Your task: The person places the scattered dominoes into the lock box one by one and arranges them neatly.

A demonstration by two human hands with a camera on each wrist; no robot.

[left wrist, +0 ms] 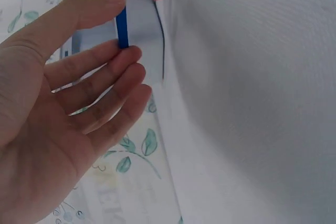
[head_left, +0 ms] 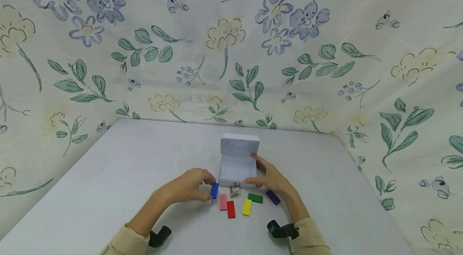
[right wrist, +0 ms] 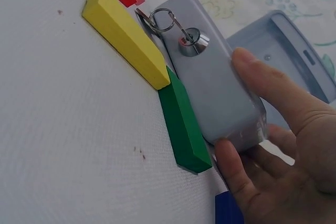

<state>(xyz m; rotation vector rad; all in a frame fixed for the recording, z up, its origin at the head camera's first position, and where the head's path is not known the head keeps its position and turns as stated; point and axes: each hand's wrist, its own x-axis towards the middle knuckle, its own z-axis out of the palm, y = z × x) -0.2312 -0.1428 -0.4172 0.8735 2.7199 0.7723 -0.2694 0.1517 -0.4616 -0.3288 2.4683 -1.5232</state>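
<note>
A blue block (head_left: 214, 191) stands out just beside the near left corner of an open grey box (head_left: 220, 174); whether it touches the table cannot be told. The left hand (head_left: 191, 186) pinches the block between thumb and forefinger, its other fingers loosely bent. The right hand (head_left: 273, 176) grips the box's right side, thumb on the rim near the near right corner and fingers partly curled along the wall. The lid (head_left: 240, 146) is raised at the far side. A lock (right wrist: 194, 42) in the near wall carries a key on a ring (right wrist: 161, 19); no marking on it is legible. Nearer lie a pink block (head_left: 223, 202) and, just beside it, a red block (head_left: 231, 209); to their right, a yellow block (head_left: 247, 207) and a green block (head_left: 255, 198) lie end to end, with an indigo block (head_left: 273, 197) farther right. Beyond the white table (head_left: 162, 142) hangs a floral cloth (head_left: 202, 54), bearing faint lettering (head_left: 202, 98), apparently including "VER", otherwise too pale to read.
</note>
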